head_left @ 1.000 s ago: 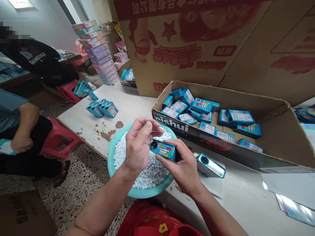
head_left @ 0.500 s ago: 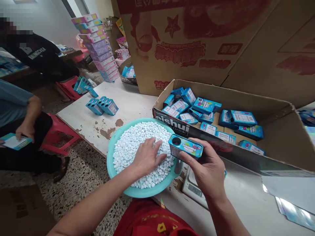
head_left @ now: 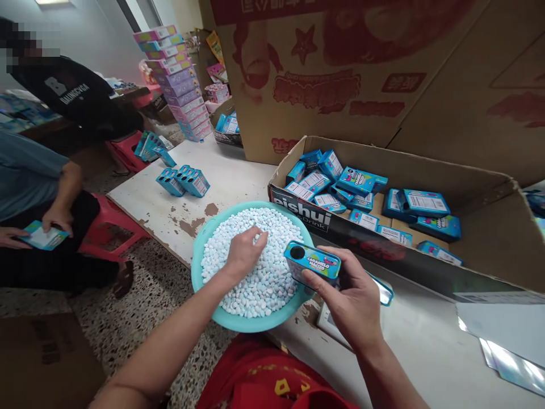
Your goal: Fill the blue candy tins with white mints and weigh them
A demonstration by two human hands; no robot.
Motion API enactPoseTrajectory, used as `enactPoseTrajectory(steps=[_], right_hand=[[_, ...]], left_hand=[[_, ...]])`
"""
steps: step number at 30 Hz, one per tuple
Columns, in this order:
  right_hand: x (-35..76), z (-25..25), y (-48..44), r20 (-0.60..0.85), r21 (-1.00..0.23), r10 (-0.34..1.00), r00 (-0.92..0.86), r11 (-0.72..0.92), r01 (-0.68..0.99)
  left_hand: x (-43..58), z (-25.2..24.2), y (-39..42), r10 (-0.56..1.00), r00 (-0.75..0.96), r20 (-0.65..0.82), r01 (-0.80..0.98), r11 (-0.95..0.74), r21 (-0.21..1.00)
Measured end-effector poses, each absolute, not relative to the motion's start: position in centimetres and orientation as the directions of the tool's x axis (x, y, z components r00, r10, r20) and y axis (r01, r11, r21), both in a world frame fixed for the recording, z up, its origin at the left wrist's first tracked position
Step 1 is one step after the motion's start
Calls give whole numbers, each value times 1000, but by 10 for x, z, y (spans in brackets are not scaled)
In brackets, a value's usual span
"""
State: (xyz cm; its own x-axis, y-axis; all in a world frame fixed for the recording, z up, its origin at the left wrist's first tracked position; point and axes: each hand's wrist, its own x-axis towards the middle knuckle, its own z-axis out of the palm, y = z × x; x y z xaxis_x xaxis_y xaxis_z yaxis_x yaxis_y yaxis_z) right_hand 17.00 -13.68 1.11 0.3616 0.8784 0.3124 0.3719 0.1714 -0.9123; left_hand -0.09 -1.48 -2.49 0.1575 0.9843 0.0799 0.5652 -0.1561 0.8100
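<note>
The curled left hand (head_left: 244, 254) hides its fingertips; whether they grip any small white candies (head_left: 264, 298) is unclear. The right hand (head_left: 354, 301) covers parts of the glossy blue rectangular box (head_left: 313, 262) and white plastic scale (head_left: 329, 325). The top edge crops the brown cardboard carton (head_left: 340, 62).

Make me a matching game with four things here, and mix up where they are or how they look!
Things:
1. Bowl
2. Left hand
3. Caramelo box
4. Pink and purple cartons

Clues:
A. Piled in a tall tower
B. In the grip of the right hand
C. Round and turquoise
D. At the pale candies

Pairs: 1-C, 2-D, 3-B, 4-A
</note>
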Motion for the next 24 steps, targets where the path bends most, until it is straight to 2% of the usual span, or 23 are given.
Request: enactPoseTrajectory(steps=[2, 3, 6, 8, 17, 24], right_hand=[[165, 14, -135, 371, -878, 871, 323, 216, 426], [163, 16, -133, 402, -858, 865, 301, 241, 454], [153, 17, -125, 468, -805, 857, 215, 312, 505], [145, 16, -118, 482, -786, 861, 159, 345, 513], [135, 16, -110, 444, -795, 893, 77, 352, 494], [139, 18, -111, 401, -836, 908, 118, 311, 451]], left_hand=[[-1, -11, -14, 995, 83, -64, 229, 43, 973], [0, -1, -14, 986, 85, -141, 36, 139, 990], [5, 27, -17, 956, 136, -259, -426, 292, 856], [12, 41, -21, 958, 140, -251, -547, 286, 787], [25, 44, -30, 998, 43, -50, -447, 64, 892], [30, 47, -30, 995, 95, -41, -379, 75, 923]])
